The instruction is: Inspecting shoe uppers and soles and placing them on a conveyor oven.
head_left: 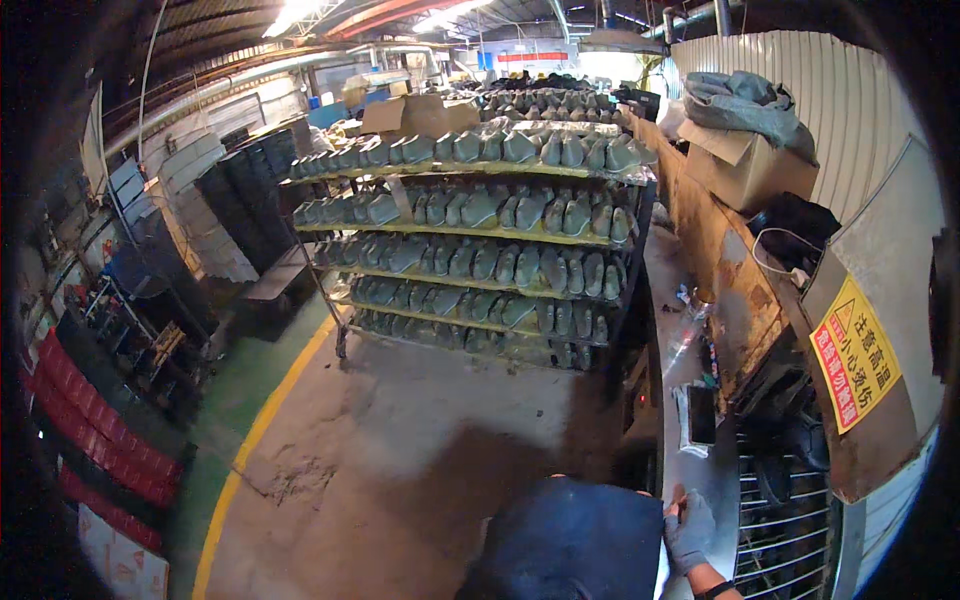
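Note:
At the lower right, my right hand (690,535) wears a grey glove with bare fingertips, and a dark band circles the wrist. It rests by the metal ledge (690,475), fingers partly spread, with nothing visible in them. Dark blue cloth (570,540) fills the bottom middle, just left of that hand. My left hand does not show. Farther up the ledge lies a dark flat rectangular object (701,414) on something white. A clear plastic wrapper (685,335) sits beyond it. Right of my hand runs a rack of metal bars (785,545), with dark shoe-like items (770,470) at its far end.
A wheeled rack (470,240) ahead carries several shelves of grey-green shoe-shaped pieces. A yellow warning sign (855,355) hangs on a panel at right, near a cardboard box (750,165). Red stacked material (105,420) stands left, beyond a yellow floor line (255,425).

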A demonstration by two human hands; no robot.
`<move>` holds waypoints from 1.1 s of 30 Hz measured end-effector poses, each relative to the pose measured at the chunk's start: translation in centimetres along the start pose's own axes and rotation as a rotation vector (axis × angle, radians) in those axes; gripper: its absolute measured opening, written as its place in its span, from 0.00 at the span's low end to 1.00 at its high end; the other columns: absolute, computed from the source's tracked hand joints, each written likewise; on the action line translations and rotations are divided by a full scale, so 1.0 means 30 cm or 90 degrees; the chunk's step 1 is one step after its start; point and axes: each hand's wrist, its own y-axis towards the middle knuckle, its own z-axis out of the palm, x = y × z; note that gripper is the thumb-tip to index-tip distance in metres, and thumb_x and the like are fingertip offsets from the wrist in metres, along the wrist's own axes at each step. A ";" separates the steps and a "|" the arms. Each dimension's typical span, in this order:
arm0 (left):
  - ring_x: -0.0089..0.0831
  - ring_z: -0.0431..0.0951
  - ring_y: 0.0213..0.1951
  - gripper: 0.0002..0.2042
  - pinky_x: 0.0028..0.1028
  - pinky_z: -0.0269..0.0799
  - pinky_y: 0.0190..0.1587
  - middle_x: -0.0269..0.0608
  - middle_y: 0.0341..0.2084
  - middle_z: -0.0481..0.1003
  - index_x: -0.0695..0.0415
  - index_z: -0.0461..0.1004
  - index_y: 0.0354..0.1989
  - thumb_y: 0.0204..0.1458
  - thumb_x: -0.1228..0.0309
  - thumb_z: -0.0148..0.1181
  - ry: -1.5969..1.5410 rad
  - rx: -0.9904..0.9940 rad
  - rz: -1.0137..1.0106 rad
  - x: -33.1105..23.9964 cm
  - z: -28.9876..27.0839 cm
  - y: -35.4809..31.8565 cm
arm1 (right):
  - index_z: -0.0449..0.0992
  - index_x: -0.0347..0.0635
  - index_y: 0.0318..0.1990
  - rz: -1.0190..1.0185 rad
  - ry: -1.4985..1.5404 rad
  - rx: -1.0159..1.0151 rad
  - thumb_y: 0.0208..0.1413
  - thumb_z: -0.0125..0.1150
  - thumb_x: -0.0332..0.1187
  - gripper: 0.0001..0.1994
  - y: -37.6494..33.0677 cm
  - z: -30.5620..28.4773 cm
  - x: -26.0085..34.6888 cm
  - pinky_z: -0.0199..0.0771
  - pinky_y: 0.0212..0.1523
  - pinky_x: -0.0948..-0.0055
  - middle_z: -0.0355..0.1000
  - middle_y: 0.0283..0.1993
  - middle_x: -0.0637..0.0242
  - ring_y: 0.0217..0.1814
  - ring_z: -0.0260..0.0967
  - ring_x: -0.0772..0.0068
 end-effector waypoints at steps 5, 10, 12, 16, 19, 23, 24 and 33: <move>0.24 0.71 0.43 0.19 0.28 0.66 0.50 0.32 0.38 0.72 0.56 0.74 0.51 0.70 0.51 0.57 -0.009 -0.009 -0.013 0.033 -0.020 -0.027 | 0.72 0.41 0.39 -0.009 0.007 -0.033 0.59 0.62 0.37 0.10 0.000 0.014 -0.006 0.73 0.42 0.48 0.73 0.36 0.50 0.40 0.74 0.41; 0.25 0.71 0.45 0.20 0.29 0.66 0.51 0.33 0.40 0.72 0.56 0.75 0.52 0.70 0.50 0.56 -0.013 -0.022 -0.022 0.046 -0.036 -0.052 | 0.72 0.41 0.39 -0.021 0.040 -0.027 0.59 0.61 0.36 0.09 -0.001 0.026 -0.027 0.72 0.41 0.48 0.73 0.35 0.51 0.40 0.73 0.41; 0.25 0.71 0.45 0.20 0.29 0.66 0.52 0.34 0.40 0.73 0.56 0.75 0.52 0.70 0.50 0.56 -0.012 -0.027 -0.022 0.045 -0.039 -0.061 | 0.72 0.41 0.40 -0.014 0.006 -0.013 0.59 0.61 0.36 0.10 0.000 0.030 -0.037 0.72 0.41 0.48 0.73 0.35 0.51 0.40 0.73 0.41; 0.26 0.72 0.46 0.21 0.30 0.66 0.53 0.34 0.41 0.73 0.57 0.75 0.53 0.70 0.50 0.56 0.001 -0.028 -0.024 0.036 -0.042 -0.071 | 0.72 0.41 0.41 -0.012 0.038 -0.014 0.60 0.61 0.37 0.10 -0.003 0.038 -0.052 0.72 0.41 0.48 0.72 0.36 0.50 0.40 0.73 0.41; 0.27 0.72 0.47 0.22 0.30 0.66 0.54 0.35 0.42 0.74 0.57 0.75 0.54 0.69 0.49 0.56 0.013 -0.024 -0.029 0.026 -0.045 -0.076 | 0.72 0.41 0.42 -0.016 0.045 -0.033 0.60 0.61 0.38 0.10 -0.008 0.041 -0.055 0.72 0.41 0.49 0.73 0.36 0.50 0.40 0.73 0.41; 0.28 0.72 0.48 0.22 0.31 0.67 0.55 0.36 0.43 0.74 0.57 0.75 0.55 0.69 0.49 0.55 0.025 -0.023 -0.030 0.016 -0.045 -0.082 | 0.73 0.41 0.43 -0.011 0.086 -0.024 0.60 0.62 0.37 0.11 -0.015 0.035 -0.057 0.72 0.42 0.48 0.73 0.37 0.50 0.41 0.73 0.42; 0.28 0.72 0.49 0.23 0.31 0.67 0.55 0.36 0.43 0.74 0.57 0.75 0.55 0.69 0.48 0.55 0.030 -0.021 -0.030 0.013 -0.045 -0.083 | 0.73 0.41 0.44 -0.003 0.117 -0.005 0.60 0.62 0.37 0.11 -0.014 0.033 -0.057 0.72 0.42 0.48 0.73 0.37 0.50 0.42 0.73 0.42; 0.30 0.73 0.51 0.24 0.33 0.67 0.58 0.38 0.46 0.75 0.58 0.75 0.57 0.69 0.47 0.55 0.048 -0.020 -0.023 -0.031 -0.065 -0.095 | 0.72 0.36 0.45 0.000 0.095 0.012 0.59 0.61 0.32 0.11 -0.012 0.040 -0.072 0.69 0.44 0.47 0.70 0.40 0.46 0.44 0.70 0.42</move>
